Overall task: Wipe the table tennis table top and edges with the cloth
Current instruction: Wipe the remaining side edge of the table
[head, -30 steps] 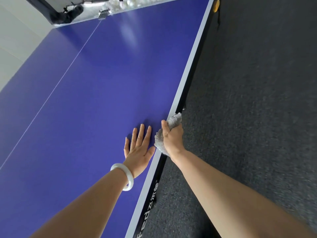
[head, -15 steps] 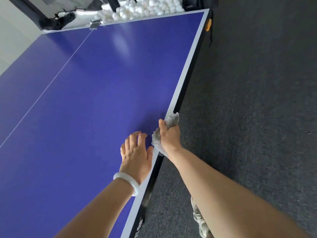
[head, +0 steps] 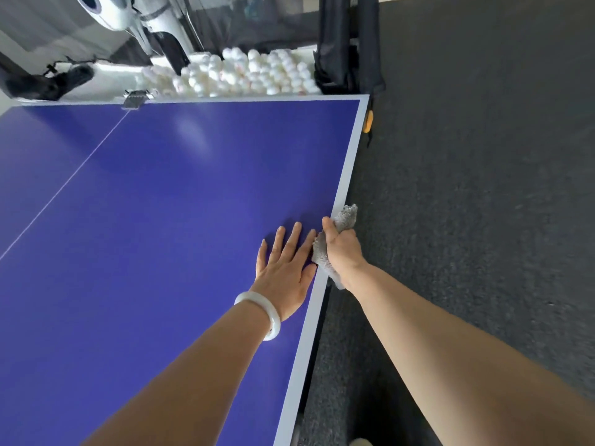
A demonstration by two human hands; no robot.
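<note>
The blue table tennis table (head: 167, 201) fills the left and middle of the view, with a white border along its right edge. My right hand (head: 343, 249) grips a bunched grey cloth (head: 346, 217) wrapped over that right edge; my thumb lies on top and the fingers are hidden below. My left hand (head: 285, 270) lies flat on the blue top just beside the cloth, fingers spread and straight, a white bangle on the wrist.
Behind the far end of the table sits a tray of several white balls (head: 251, 74) with a white ball machine (head: 109, 11) and dark netting (head: 347, 43). An orange corner fitting (head: 367, 121) sticks out at the far right corner. Dark carpet (head: 483, 188) lies to the right.
Both hands have slid along the right edge toward the far end, which now shows in full. My left hand's fingers, curled half a second ago, are flat again.
</note>
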